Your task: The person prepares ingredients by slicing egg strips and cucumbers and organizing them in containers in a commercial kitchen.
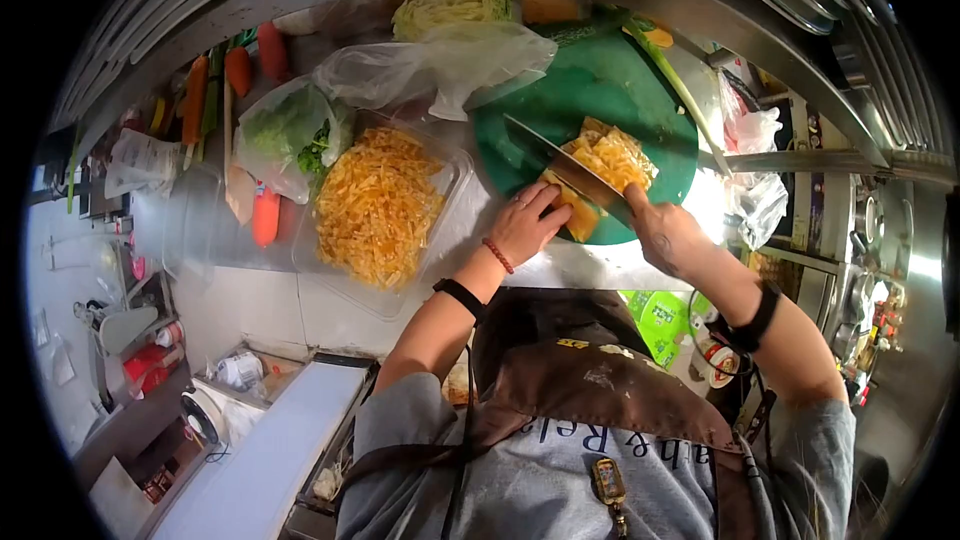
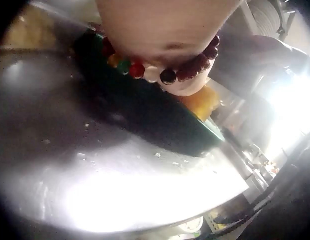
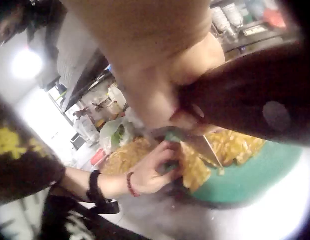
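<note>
Block beside the knife, strips piled past the blade

Head view: the block, smooth-faced and yellow-orange, lies at six o'clock on the green board. The left hand holds it, fingers bent and slightly parted over its left part. The right hand grips the knife, fingers wrapped round the handle, the blade slanting toward ten o'clock. At one o'clock from the block lie glossy, yellow cut strips. At nine o'clock on the desk, a clear tub bears a heap of thin orange strips.

Left wrist view: a beaded bracelet crosses the wrist; the fingers are hidden. Some yellow-orange shows at four o'clock from it.

Right wrist view: the dark handle fills the two o'clock side. Below it, the cut strips look moist and uneven.
</note>
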{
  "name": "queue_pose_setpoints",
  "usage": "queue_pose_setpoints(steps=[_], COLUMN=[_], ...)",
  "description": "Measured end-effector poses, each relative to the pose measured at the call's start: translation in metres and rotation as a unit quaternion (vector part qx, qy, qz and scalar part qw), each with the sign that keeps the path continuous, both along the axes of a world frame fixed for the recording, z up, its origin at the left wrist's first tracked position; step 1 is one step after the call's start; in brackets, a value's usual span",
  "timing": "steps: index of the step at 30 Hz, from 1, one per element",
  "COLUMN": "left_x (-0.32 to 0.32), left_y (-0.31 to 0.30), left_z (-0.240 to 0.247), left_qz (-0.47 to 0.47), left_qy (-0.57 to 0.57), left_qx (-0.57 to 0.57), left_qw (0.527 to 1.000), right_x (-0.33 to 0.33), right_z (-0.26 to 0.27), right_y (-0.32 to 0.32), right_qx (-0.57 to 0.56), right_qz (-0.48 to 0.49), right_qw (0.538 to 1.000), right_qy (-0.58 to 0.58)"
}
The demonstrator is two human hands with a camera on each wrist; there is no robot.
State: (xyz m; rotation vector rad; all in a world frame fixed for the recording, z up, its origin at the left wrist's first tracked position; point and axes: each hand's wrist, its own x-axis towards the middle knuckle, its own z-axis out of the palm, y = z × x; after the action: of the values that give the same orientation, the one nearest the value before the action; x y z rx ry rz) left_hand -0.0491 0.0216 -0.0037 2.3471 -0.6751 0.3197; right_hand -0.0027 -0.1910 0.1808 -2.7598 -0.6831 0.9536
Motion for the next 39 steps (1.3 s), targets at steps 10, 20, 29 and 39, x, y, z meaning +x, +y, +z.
queue_pose_setpoints(steps=[10,20,29,39], left_x=[-0.007,-0.008,-0.01,-0.005], left_y=[-0.007,-0.009,-0.012,-0.01], left_z=[-0.004,0.004,-0.008,-0.014], left_qz=[0.041,0.04,0.044,0.035], left_qy=[0.032,0.005,0.018,-0.043], left_qx=[-0.009,-0.032,-0.022,-0.045], left_qw=[0.999,0.999,0.999,0.997], right_x=[-0.025,-0.004,-0.024,-0.005], right_z=[-0.03,-0.009,-0.008,-0.047], right_y=[0.007,0.005,0.015,0.002], right_qx=[-0.06,0.005,-0.057,0.06], right_qz=[-0.021,-0.007,-0.04,-0.042], right_qw=[0.997,1.0,0.995,0.997], right_qy=[0.052,-0.009,0.072,-0.028])
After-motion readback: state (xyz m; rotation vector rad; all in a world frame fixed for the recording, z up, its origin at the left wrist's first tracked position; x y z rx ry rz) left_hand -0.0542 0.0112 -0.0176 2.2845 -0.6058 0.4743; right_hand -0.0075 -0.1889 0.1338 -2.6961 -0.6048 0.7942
